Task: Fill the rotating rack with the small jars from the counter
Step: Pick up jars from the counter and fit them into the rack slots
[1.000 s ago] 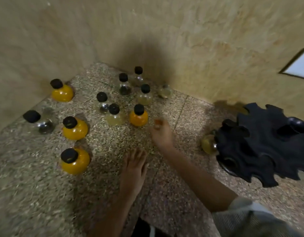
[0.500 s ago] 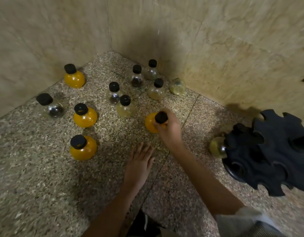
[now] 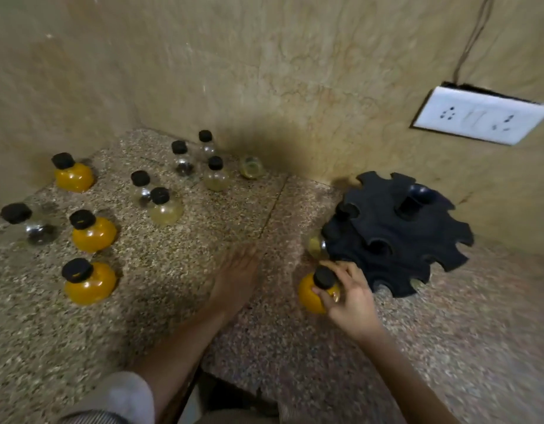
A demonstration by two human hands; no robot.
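A person's right hand (image 3: 351,296) grips an orange-filled jar (image 3: 313,293) by its black cap, just beside the black rotating rack (image 3: 396,234); the left hand (image 3: 237,280) lies flat, fingers loose, on the speckled counter (image 3: 172,301).

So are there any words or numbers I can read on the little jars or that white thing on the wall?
No text can be read anywhere in this picture.
Orange jar in the right hand: no label shows.
Jars on the counter: plain black caps, no labels visible.
Black rack: no markings.
White socket plate: only holes and switches, blurred, no words.
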